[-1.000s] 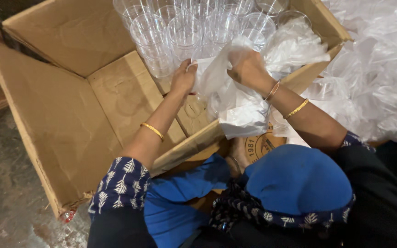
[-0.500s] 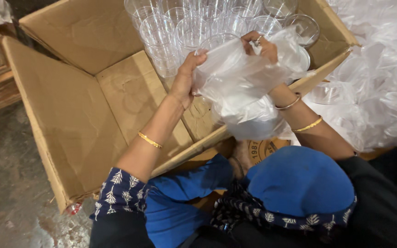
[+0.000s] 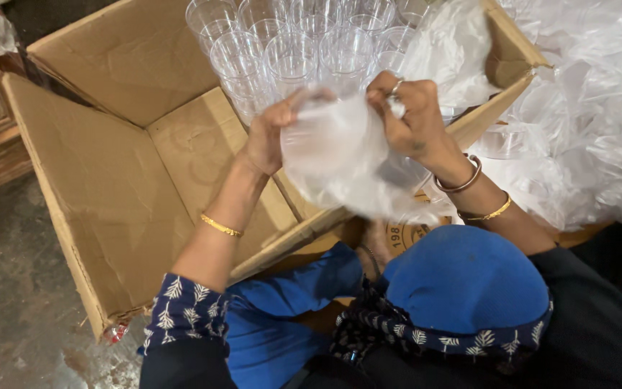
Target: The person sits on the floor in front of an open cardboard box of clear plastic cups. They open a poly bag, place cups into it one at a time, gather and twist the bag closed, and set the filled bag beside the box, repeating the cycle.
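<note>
- Head view: the left hand (image 3: 266,137) and the right hand (image 3: 408,108) hold a clear plastic bag (image 3: 340,162) between them, just above the near edge of an open cardboard box (image 3: 109,166). The left fingers curl round the bag's left side; the right fingertips pinch its upper edge. Whether a glass sits inside the bag cannot be told.
- Clear drinking glasses (image 3: 293,43) stand upright in tight rows at the far end of the box, just beyond the hands; the near part of its floor is bare cardboard.
- A heap of crumpled clear plastic wrap (image 3: 584,122) lies to the right of the box.
- Risk, as I judge it: the bag is thin and slippery, so a pinch that slackens could let it drop onto the glasses, and a knock from a wrist could topple the nearest row.
- Against the frame half a second ago, both hands have risen and drawn closer together, and the bag is bunched more tightly.
</note>
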`<state>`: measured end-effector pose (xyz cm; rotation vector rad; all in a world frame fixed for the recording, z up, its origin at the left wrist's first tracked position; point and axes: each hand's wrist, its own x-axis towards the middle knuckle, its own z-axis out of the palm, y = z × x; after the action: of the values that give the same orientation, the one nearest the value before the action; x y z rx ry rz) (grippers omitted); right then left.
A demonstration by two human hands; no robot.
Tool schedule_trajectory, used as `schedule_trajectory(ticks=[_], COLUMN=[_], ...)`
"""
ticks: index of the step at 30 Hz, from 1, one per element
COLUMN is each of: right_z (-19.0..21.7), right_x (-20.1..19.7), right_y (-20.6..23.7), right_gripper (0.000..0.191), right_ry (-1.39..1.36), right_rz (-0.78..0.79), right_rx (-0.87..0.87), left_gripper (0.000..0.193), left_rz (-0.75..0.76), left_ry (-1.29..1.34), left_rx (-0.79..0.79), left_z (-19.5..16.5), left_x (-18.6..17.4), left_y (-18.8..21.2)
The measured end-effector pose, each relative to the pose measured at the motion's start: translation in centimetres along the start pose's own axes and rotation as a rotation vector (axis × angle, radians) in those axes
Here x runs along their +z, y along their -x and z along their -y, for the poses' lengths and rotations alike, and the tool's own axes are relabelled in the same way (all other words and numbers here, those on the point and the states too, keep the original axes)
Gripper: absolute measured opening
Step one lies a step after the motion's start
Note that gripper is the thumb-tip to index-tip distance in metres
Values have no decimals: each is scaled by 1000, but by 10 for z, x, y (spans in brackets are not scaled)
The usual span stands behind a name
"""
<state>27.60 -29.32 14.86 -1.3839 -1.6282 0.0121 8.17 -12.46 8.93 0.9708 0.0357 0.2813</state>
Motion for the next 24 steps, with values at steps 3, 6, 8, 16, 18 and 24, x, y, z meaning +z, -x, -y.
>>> schedule_trajectory(ticks=[3, 6, 8, 16, 18, 24], right_z=[-5, -12, -15, -44, -59, -93], right_x=[3, 2, -5, -43, -56, -147], right_y=[3, 4, 4, 4, 13, 58], right_gripper=[3, 8, 8, 31, 32, 10], right_ry=[60, 76, 85, 118, 132, -554], right_rz=[39, -55, -125, -242, -312, -881], right_rx=[45, -8, -37, 93, 103, 176], left_gripper=[71, 66, 69, 74, 66, 60], left_rz=[212, 351, 498, 399, 323, 29], left_ry=[-254, -766, -800, -677, -717, -816], left_rx=[-288, -517, -402, -143, -112, -171], left_z=[3, 19, 24, -12, -23, -44], left_x=[10, 37, 50, 39, 41, 36], left_y=[4, 3, 4, 10, 12, 10])
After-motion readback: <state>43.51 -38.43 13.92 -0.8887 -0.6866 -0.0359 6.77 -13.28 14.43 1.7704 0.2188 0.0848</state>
